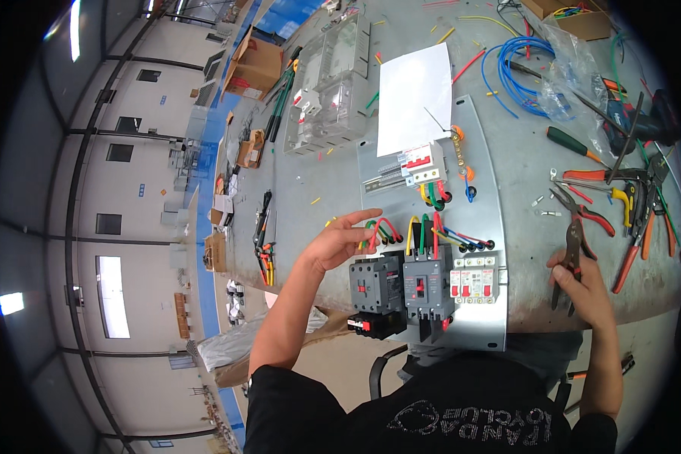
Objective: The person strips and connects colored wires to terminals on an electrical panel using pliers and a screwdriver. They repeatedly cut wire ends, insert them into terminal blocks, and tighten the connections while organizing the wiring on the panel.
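On a metal mounting plate (486, 174) sit a dark grey contactor (372, 286), a grey moulded-case breaker (424, 284) and a white small breaker block (474, 286). My left hand (342, 242) is above the contactor, index finger stretched out, the other fingers closed around a bent red wire (384, 222). A green wire (370, 224) and a yellow one run beside it. At the right, my right hand (584, 289) grips dark metal pliers (573, 253) near the table edge. Farther up the plate is a white red-levered breaker (422, 163) with yellow, green and red wires.
White paper (415, 98) covers the plate's far end. Clear plastic enclosures (329, 91) lie at the far left. On the right are red-handled pliers (583, 212), a green-handled screwdriver (573, 142), a coil of blue wire (507, 72) and a cordless drill (643, 121).
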A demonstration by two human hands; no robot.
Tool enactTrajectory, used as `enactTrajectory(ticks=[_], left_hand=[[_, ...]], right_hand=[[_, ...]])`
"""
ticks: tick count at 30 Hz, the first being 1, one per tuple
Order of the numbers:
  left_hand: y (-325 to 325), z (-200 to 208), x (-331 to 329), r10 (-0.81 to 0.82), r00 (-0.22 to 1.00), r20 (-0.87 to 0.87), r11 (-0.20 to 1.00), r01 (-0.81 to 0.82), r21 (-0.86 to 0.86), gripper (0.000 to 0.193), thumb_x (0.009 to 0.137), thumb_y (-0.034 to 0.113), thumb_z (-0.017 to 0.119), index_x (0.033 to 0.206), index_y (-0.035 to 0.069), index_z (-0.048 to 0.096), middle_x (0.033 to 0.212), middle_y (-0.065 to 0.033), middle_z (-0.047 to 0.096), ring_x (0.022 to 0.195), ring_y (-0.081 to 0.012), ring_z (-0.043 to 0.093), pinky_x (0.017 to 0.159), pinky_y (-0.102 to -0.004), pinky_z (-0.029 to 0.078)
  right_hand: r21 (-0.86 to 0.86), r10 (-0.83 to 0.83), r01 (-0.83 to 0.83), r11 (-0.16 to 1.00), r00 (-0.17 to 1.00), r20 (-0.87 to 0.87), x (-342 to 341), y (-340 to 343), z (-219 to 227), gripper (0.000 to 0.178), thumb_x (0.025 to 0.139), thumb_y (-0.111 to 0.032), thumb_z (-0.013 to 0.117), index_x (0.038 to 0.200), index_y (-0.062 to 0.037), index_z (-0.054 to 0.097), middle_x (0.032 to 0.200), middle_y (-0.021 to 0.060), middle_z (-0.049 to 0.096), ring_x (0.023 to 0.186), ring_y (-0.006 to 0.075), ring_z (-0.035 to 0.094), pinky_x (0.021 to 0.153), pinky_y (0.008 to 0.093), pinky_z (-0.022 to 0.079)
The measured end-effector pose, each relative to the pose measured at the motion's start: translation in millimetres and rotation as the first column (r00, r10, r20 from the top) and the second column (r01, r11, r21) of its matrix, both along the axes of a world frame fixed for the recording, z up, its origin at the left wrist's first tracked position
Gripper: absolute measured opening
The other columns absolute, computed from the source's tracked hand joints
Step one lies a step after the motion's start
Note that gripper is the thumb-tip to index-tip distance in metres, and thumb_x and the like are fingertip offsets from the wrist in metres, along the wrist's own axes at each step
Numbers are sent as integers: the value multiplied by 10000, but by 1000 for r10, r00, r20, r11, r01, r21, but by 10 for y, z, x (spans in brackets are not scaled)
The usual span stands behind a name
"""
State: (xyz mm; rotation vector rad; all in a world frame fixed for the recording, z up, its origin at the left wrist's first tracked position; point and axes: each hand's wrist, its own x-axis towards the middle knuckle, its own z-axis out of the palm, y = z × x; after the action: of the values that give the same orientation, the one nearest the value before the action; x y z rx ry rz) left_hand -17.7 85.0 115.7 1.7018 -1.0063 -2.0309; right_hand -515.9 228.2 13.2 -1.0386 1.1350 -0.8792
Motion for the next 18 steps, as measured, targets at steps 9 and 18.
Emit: enactTrajectory(ticks=[9,18], left_hand=[[149,-69,-35,-98,953,285,986,132,-102,598,1025,287,743,1549,61,566,1058,-13,731,999,-105,677,898,-289,540],[160,-128,220,-172,903,394,895,311,-320,595,1021,484,722,1395,21,709,1213,-88,757,1127,-163,664,1031,-347,512]], right_hand=[[-166,53,-208,964,761,-646,258,-331,334,481,914,-243,780,1304,9,653,826,245,671,777,444,671,701,477,521],[-412,-119,-342,845,630,-767,669,-784,618,313,921,-253,784,1092,6,741,953,184,709,842,361,683,729,444,524]])
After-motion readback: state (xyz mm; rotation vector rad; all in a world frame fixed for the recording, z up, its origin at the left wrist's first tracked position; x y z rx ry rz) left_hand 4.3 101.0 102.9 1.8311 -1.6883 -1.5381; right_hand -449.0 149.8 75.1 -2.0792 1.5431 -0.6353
